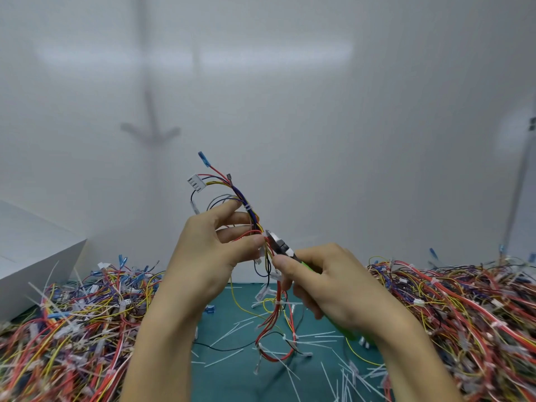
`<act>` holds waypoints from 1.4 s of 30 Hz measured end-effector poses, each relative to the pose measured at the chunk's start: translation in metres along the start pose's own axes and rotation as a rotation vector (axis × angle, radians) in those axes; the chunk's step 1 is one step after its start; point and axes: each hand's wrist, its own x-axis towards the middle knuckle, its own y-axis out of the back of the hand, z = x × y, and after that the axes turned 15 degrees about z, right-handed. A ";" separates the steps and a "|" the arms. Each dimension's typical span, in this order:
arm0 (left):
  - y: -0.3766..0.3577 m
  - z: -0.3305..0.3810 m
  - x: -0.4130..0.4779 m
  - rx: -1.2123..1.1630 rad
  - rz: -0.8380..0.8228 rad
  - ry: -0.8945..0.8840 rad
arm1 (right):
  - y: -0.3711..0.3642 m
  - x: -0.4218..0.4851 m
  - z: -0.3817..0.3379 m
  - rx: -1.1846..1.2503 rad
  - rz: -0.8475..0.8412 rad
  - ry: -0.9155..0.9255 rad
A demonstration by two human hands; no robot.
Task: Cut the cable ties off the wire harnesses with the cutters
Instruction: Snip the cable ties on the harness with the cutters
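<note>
Head view | left hand grip pinches wire harness above table | right hand grip wraps green-handled cutters, jaws at the bundle | cable tie higher up

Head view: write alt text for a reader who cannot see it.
A person's left hand holds up a wire harness while the right hand holds green-handled cutters to it, above a green mat strewn with cut ties.

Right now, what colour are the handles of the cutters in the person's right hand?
Bright green handles on the steel-jawed cutters; head view.
</note>
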 end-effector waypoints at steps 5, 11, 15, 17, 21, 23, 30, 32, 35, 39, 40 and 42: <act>0.001 -0.001 -0.001 0.032 0.005 0.008 | 0.000 0.000 -0.003 0.387 -0.137 -0.193; 0.005 0.002 0.000 -0.023 0.118 0.056 | 0.005 0.004 -0.004 0.437 0.117 -0.191; 0.006 0.002 0.000 -0.080 0.137 0.085 | 0.003 0.003 0.000 0.314 0.142 -0.158; 0.005 0.001 0.000 -0.097 0.151 0.084 | -0.001 0.003 -0.002 0.345 0.094 -0.146; -0.002 -0.001 0.000 -0.160 0.188 0.107 | -0.010 0.002 -0.011 0.396 0.076 -0.086; -0.004 -0.001 0.000 -0.187 0.224 0.121 | -0.014 0.002 -0.013 0.393 0.116 -0.058; 0.000 0.000 0.001 -0.038 0.366 -0.045 | -0.013 0.003 -0.012 0.448 0.251 -0.059; 0.002 0.003 0.001 0.020 0.370 -0.075 | -0.013 0.003 -0.013 0.464 0.283 -0.070; 0.006 0.007 -0.001 0.120 0.217 -0.022 | -0.013 0.002 -0.014 0.523 0.314 -0.098; 0.007 0.005 -0.004 0.317 -0.141 0.067 | -0.014 0.002 -0.016 0.590 0.340 -0.111; 0.004 0.003 -0.004 0.314 -0.219 0.078 | -0.014 0.002 -0.016 0.606 0.346 -0.112; -0.002 -0.001 -0.005 0.269 -0.296 0.090 | -0.015 0.002 -0.017 0.620 0.351 -0.110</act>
